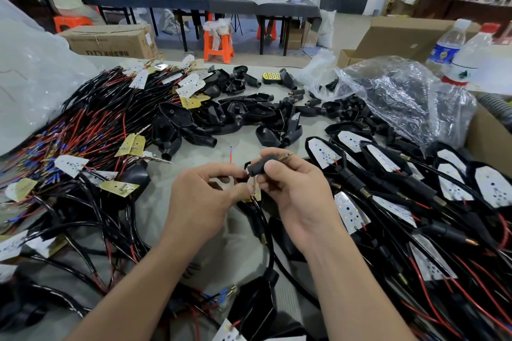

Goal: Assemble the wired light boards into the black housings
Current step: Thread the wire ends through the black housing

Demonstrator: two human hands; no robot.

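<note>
The person's right hand [299, 196] is gripping a black plastic housing [261, 167] by its tubular stem, with the fingers curled round it. The left hand [205, 202] is pinching a thin wired light board [254, 189] just beneath the housing (the board is mostly hidden by fingers). A thin red wire [230, 153] is standing up beyond the left hand. To the right, assembled black units with white boards [327, 156] are lying stacked. To the left, loose red-and-black wired boards [97, 119] are lying piled. Empty black housings [249, 113] are lying farther back on the grey table [243, 144].
</note>
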